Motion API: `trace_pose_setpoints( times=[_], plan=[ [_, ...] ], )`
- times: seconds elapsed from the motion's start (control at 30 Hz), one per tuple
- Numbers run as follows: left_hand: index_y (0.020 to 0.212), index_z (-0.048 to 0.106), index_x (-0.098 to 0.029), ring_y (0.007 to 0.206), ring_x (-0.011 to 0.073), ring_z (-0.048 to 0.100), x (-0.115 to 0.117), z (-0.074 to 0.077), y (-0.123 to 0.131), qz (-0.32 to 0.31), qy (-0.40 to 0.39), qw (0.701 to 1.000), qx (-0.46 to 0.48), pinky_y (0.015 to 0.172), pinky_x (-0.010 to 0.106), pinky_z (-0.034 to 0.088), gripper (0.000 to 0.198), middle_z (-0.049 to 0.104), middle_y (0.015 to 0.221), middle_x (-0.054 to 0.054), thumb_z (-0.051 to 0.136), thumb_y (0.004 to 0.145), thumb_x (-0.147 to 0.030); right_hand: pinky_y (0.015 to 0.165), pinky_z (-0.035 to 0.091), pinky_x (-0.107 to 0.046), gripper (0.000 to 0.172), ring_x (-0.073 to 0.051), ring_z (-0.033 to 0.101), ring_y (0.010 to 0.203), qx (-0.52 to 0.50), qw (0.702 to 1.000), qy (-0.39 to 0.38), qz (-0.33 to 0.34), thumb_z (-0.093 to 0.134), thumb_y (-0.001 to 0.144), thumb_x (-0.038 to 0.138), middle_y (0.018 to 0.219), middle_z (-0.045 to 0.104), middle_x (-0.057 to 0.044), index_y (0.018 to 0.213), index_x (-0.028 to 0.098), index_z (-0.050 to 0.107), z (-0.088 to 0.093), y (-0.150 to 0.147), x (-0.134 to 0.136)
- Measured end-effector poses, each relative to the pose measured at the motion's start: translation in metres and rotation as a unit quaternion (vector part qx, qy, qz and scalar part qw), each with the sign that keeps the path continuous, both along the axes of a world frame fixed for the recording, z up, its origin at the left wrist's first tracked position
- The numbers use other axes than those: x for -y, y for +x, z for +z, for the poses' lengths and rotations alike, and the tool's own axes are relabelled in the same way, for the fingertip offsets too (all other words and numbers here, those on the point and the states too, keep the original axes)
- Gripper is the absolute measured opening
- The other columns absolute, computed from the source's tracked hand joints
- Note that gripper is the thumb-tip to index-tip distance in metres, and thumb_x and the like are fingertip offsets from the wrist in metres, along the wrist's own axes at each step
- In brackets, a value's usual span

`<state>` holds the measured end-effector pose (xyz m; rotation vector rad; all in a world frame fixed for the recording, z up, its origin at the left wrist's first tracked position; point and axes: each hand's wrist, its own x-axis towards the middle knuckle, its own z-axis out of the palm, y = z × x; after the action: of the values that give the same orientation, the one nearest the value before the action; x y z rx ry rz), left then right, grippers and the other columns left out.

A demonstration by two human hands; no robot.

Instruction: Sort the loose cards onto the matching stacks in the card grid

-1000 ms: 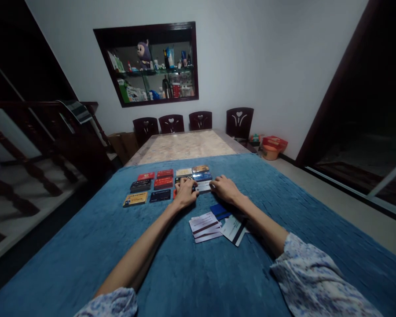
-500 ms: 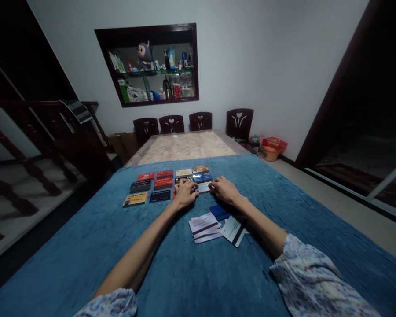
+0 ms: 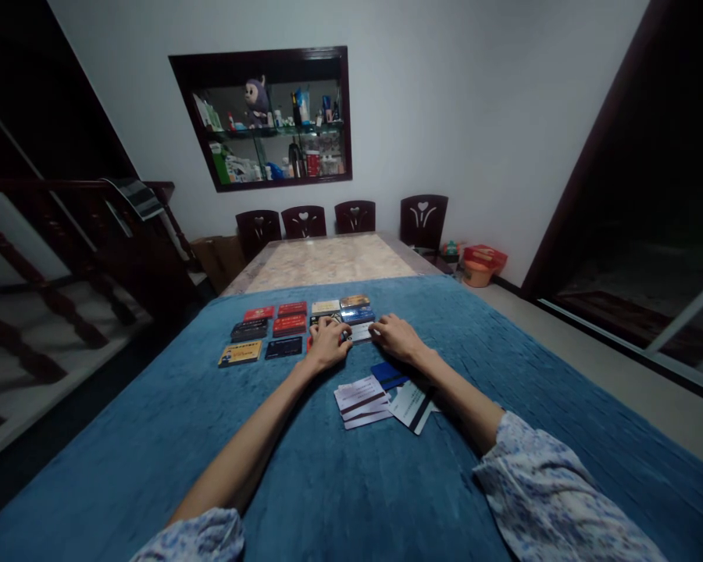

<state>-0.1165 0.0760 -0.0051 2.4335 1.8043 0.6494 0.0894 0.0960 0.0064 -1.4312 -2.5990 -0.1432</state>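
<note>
A white card [image 3: 362, 332] lies at the near right of the rows of stacked cards, with a hand at each end of it. My left hand [image 3: 329, 343] has its fingers bent and closed at the card's left end, partly covering a red card beneath. At the right end, my right hand [image 3: 396, 337] pinches the card's edge. Just behind are a blue card stack [image 3: 357, 315] and a gold-brown one [image 3: 355, 300]. Loose pale cards with dark stripes [image 3: 363, 403], a whitish card [image 3: 411, 407] and a blue card [image 3: 389, 375] lie nearer me.
Left of my hands sit red card stacks [image 3: 290, 325], a dark card [image 3: 284, 347] and a yellow card stack [image 3: 240, 353]. A blue cloth [image 3: 152, 437] covers the near table. Dark chairs [image 3: 423, 222] stand beyond, and a wall shelf [image 3: 269, 129] holds a plush toy.
Both hands stay at the white card with almost no movement. The whole view has shifted very slightly.
</note>
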Motion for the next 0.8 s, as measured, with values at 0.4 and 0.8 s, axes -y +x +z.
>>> trace_pose_setpoints(
  times=[0.4,0.8],
  plan=[
    [0.101,0.070,-0.024,0.127,0.0302,0.039,0.021,0.012,-0.003,-0.019,0.056,0.998,-0.006,0.102,0.051,0.024,0.018,0.068,0.117,0.007,0.063,0.085,-0.022,0.079,0.040,-0.031,0.029,-0.025,0.057,0.108,0.011,1.000,-0.024,-0.011,0.051,0.095,0.028,0.116,0.069,-0.009,0.118,0.025,0.068,0.024,0.012,0.012],
    [0.093,0.076,-0.023,0.128,0.0347,0.038,0.044,0.029,0.038,-0.082,0.048,0.995,-0.008,0.102,0.057,0.024,0.018,0.072,0.107,0.008,0.060,0.085,-0.020,0.080,0.040,-0.030,0.025,-0.024,0.057,0.100,0.002,0.998,-0.039,0.050,0.057,0.087,0.018,0.106,0.073,-0.007,0.103,0.022,0.076,0.034,0.057,0.038]
  ],
)
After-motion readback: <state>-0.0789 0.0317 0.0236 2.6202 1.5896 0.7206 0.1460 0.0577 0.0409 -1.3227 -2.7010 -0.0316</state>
